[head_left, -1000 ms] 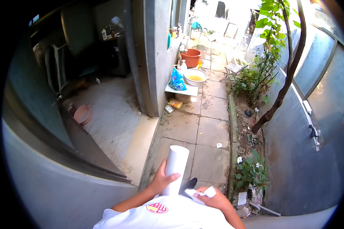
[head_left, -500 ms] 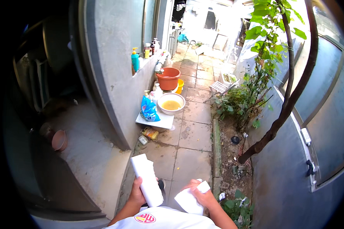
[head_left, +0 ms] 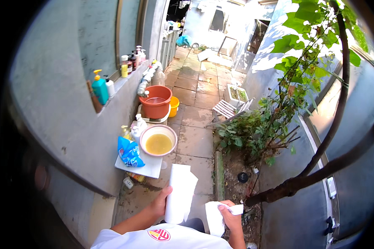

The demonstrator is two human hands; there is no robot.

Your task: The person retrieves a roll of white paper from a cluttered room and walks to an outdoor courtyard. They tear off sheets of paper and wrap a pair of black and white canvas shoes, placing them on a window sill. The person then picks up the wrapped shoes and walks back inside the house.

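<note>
In front of my body, my left hand (head_left: 160, 202) is closed around a long white paper roll (head_left: 179, 194). The roll stands nearly upright, with a loose, ragged-edged sheet along its right side. To its right, my right hand (head_left: 231, 216) pinches crumpled white paper sheets (head_left: 214, 218) that hang down below the fingers. A small corner of the paper sticks out past the thumb. The roll and the sheets are apart. Beyond the roll, a basin (head_left: 143, 145) of murky yellowish water rests on a low white stand (head_left: 150, 169).
On the stand, a blue bag (head_left: 130, 152) lies beside pump bottles. Farther along sit an orange tub (head_left: 157, 108) and a yellow bucket (head_left: 174, 105). Bottles line the left sill. A slatted folding chair (head_left: 226, 108), plants (head_left: 247, 128) and a leaning trunk (head_left: 289, 187) flank the paved path on the right.
I have moved forward along the path, so the basin and tub appear nearer. The roll has swung more upright and to the right. Both hands keep their hold on the paper.
</note>
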